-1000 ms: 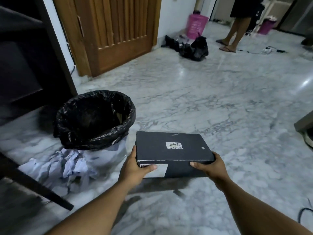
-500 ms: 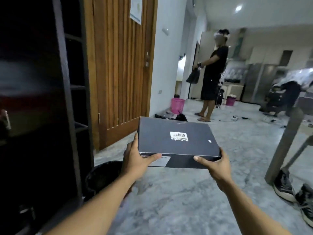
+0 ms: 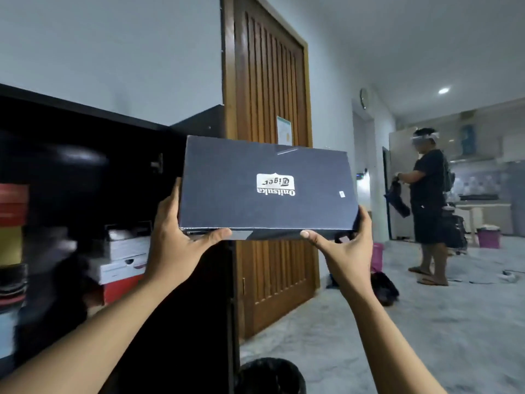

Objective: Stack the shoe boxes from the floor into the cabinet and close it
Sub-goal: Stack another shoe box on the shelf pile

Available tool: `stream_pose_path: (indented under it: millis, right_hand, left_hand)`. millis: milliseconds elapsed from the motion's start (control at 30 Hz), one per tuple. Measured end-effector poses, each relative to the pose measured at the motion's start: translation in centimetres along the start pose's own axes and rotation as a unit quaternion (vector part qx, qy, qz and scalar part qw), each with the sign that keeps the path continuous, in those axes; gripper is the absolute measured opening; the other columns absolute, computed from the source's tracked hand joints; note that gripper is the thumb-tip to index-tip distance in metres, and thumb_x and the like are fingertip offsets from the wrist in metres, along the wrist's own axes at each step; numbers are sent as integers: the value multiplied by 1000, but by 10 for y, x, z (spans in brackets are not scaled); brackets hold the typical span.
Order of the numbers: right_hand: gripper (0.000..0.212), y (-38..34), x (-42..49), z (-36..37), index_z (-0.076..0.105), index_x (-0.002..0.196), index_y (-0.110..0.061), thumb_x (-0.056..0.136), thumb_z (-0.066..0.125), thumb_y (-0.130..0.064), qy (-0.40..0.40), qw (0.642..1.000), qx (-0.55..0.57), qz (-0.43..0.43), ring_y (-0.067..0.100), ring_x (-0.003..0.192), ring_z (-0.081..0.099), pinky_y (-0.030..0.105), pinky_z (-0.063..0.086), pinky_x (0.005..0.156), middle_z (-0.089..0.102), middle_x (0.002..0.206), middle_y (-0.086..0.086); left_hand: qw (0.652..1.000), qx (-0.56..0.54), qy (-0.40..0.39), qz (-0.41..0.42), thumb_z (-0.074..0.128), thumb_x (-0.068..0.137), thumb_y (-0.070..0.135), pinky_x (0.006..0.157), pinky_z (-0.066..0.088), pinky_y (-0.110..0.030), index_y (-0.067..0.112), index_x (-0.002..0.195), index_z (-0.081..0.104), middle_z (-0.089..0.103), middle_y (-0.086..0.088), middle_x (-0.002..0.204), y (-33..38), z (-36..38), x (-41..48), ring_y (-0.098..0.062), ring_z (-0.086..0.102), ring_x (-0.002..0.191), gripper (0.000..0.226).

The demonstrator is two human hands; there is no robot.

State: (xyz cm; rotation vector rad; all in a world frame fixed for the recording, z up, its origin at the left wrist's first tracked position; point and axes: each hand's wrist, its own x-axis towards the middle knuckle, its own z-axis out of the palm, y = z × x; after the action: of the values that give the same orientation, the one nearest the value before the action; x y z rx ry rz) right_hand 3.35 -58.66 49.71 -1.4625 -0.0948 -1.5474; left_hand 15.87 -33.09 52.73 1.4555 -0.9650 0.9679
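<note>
A dark navy shoe box [image 3: 244,191] with a white logo label is raised at chest height, its lid tilted toward me. My left hand [image 3: 176,245] grips its left end and my right hand [image 3: 345,251] grips its right end, thumbs under the near edge. Left of the box stands the dark cabinet [image 3: 85,118], its inside open to view. White and red shoe boxes [image 3: 122,260] are stacked on a shelf inside it. More red and yellow boxes [image 3: 12,220] show blurred at the far left.
A wooden door [image 3: 270,115] stands behind the box. A bin with a black bag [image 3: 270,376] sits on the marble floor below. A person [image 3: 429,206] stands at the right holding dark cloth. Pink bins [image 3: 488,237] and a dark bag [image 3: 383,288] lie beyond.
Both hands have lifted the navy box from the floor up to cabinet height. My view has swung up and left, bringing the cabinet's stacked boxes into sight.
</note>
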Motion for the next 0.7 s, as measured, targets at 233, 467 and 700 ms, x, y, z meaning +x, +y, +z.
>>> stream_pose_path:
  millis: [233,467,700]
  right_hand:
    - [119,-40,-13,130,34,147,-31,48,93,-59,-61,995,77,-27,2,133,45,31,43,109,45,146,-14]
    - [98,-48,-58,273,41,134,-31,53,92,-52,-149,972,173,50,7,119,56,21,48,91,56,122,-22]
    - [84,-31,-94,408,46,132,-29,62,92,-39,-207,948,215,107,10,113,59,28,49,92,62,122,-12]
  left_hand:
    - [990,123,72,-7,80,54,75,113,40,-43,43,153,24,48,8,146,-4,-152,28,-10,48,134,119]
    - [964,233,118,-55,84,58,67,109,45,-40,43,147,36,54,9,137,-22,-276,35,-11,54,126,104]
    - [931,305,166,-108,83,64,51,107,45,-37,28,147,39,57,4,136,-72,-351,44,-12,56,122,98]
